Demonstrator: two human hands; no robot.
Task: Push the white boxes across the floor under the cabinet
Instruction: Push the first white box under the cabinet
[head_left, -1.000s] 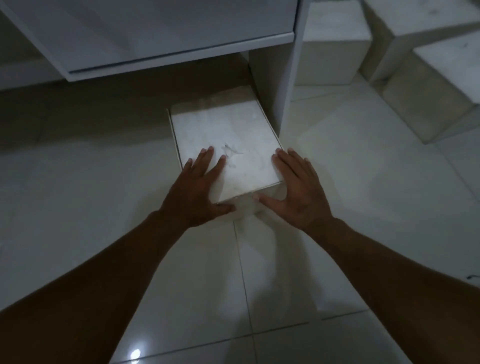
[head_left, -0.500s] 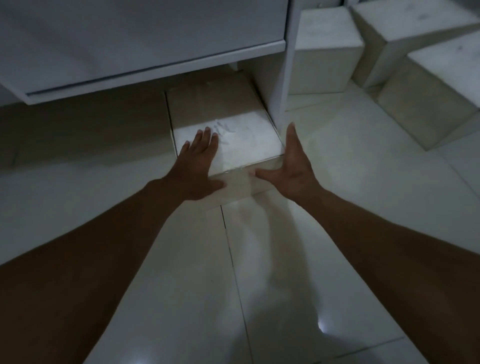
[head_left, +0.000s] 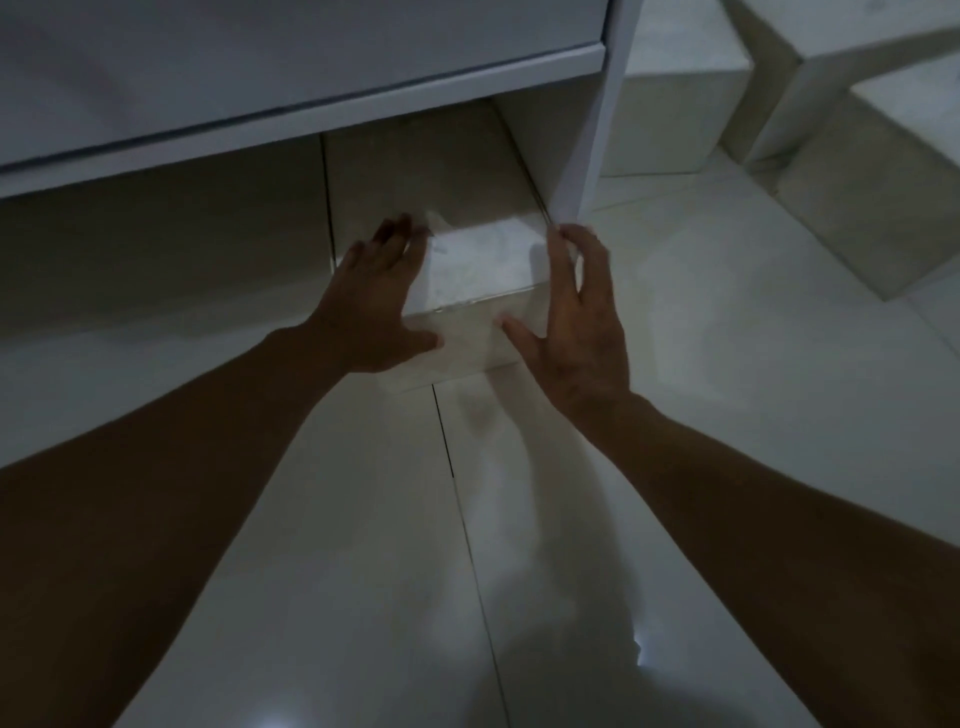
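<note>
A white box (head_left: 483, 265) sits on the tiled floor, most of it in the shadow under the white cabinet (head_left: 311, 119), close beside the cabinet's right upright panel (head_left: 587, 156). My left hand (head_left: 374, 306) lies flat on the box's near left corner, fingers straight on its top. My right hand (head_left: 576, 322) presses the near right corner, fingers stretched along the right edge and thumb against the front face. The box's far end is hidden in the dark under the cabinet.
Three more white boxes stand on the floor to the right of the cabinet: one (head_left: 670, 114) next to the upright panel, one (head_left: 831, 31) behind, and one (head_left: 878, 187) nearer at the right edge. Glossy tiled floor (head_left: 727, 364) spreads around them.
Both hands have pushed the box further away, so more of it lies under the cabinet. My right hand's fingers have spread along the box's right edge.
</note>
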